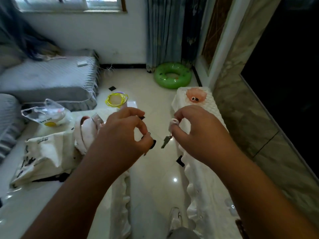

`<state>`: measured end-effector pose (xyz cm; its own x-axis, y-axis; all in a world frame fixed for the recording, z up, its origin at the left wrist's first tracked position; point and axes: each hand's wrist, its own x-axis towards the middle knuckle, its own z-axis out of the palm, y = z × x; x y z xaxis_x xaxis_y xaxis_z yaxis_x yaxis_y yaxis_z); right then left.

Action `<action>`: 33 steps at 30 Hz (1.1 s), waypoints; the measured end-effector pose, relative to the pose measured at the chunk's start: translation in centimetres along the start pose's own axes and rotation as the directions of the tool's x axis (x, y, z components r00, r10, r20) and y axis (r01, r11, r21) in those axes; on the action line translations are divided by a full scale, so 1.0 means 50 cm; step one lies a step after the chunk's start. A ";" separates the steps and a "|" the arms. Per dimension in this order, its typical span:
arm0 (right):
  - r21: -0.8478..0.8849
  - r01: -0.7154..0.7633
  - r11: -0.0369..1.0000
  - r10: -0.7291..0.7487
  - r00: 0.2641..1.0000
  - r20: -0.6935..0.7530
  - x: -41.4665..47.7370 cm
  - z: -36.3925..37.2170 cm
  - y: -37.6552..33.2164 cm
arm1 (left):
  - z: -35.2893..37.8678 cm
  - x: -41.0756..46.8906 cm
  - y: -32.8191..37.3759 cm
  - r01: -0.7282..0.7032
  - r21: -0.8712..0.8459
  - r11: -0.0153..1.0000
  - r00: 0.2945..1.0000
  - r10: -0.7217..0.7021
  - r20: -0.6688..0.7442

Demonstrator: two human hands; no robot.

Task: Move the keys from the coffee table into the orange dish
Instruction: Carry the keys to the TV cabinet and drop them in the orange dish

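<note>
- Head view: the pale orange wavy-edged plastic dish [196,95] sits on the white-covered stand [212,107], up ahead of the right hand [198,133], which is nearer than the left.
- The left hand [124,135] curls shut, pinching something small I cannot make out.
- The right hand's fingers pinch the small grey metal keys [166,141], which hang point down in the air.

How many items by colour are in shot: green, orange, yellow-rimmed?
Green: 1, swim ring on the floor
Orange: 1, dish on the white-covered stand
Yellow-rimmed: 1, bowl on the floor
Total: 3
</note>
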<state>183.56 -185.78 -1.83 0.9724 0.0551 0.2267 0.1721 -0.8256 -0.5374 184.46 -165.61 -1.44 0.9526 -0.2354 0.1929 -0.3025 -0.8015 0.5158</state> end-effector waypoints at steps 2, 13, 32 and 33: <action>0.029 0.036 0.999 -0.036 0.999 -0.015 0.048 -0.015 0.029 | 0.005 0.038 0.020 0.027 0.005 1.000 0.999 -0.027 -0.026; 0.046 0.119 0.992 -0.122 0.990 0.072 0.205 -0.046 0.147 | 0.062 0.160 0.066 0.129 -0.005 0.992 0.982 -0.129 -0.139; -0.015 0.009 1.000 -0.008 0.999 0.037 0.454 0.001 0.197 | 0.107 0.450 -0.060 0.049 -0.072 0.996 0.994 -0.055 -0.094; -0.025 0.005 1.000 -0.004 0.999 0.038 0.473 0.009 0.190 | 0.102 0.467 -0.077 0.045 -0.082 0.996 0.994 -0.053 -0.096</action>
<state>208.25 -192.05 -1.94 0.9771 0.0797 0.1975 0.1727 -0.8389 -0.5162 208.04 -170.83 -3.18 0.9597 -0.1390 0.2442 -0.2609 -0.7634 0.5908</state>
